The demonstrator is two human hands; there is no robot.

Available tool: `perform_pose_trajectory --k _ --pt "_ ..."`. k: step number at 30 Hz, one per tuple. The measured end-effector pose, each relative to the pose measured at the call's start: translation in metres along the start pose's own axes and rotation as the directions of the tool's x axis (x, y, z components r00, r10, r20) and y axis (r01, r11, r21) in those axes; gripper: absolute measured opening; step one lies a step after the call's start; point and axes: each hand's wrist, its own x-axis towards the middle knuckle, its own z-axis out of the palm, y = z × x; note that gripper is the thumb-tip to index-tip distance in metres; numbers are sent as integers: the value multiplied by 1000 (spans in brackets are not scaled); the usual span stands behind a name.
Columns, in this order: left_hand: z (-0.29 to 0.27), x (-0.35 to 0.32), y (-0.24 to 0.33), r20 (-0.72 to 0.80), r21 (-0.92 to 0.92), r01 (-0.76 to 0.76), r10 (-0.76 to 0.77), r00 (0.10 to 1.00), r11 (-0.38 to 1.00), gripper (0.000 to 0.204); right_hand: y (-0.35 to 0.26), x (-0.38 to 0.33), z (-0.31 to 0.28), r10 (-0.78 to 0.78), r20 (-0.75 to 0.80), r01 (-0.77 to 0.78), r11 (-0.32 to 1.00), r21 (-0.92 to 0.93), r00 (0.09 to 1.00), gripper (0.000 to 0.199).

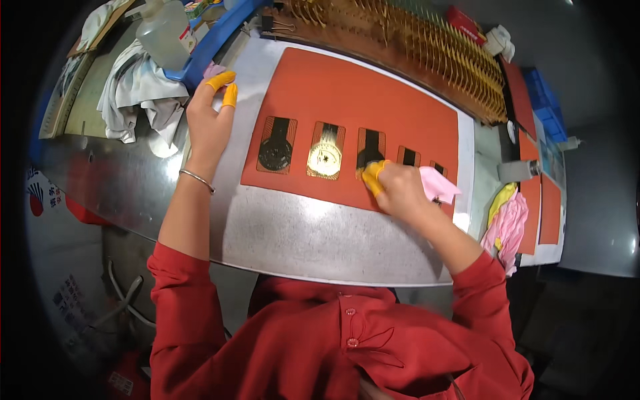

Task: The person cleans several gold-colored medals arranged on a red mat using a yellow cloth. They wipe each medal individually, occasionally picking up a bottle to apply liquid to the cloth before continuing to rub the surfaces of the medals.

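Five dark rectangular plates lie in a row on an orange-red mat. The leftmost plate (275, 150) has a dark round medallion, while the second plate (325, 157) shines bright gold. My right hand (400, 190), with yellow finger cots, presses its closed fingertips on the lower part of the third plate (371, 141). A pink cloth (439, 185) sticks out from this hand over the plates at the right. To the left of the mat, my left hand (212, 120) is raised, its fingers curled in yellow cots around a small pink scrap (213, 71).
Behind the mat (360, 87) stands a rack (413, 43) of many gold-edged plates. At the left are a white cloth (143, 90), a translucent bottle (162, 33) and a blue tray (213, 40). Crumpled pink cloth (510, 220) and a small clear bottle (519, 171) lie at the right.
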Motion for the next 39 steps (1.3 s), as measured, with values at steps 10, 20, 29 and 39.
perform_pose_trajectory --k 10,20,29,39 --pt "0 -1 2 13 23 4 -4 1000 1000 20 11 4 3 7 -24 -8 999 -39 1000 5" --pt "3 0 0 18 17 -4 4 1000 1000 19 12 4 -1 4 14 -4 998 -57 1000 7" --pt "2 -3 -2 18 51 -70 69 997 996 21 5 -8 -9 -54 58 57 998 -34 997 6" --pt "3 3 2 24 55 -29 28 999 998 20 13 -6 -11 -41 61 41 999 -7 997 9"
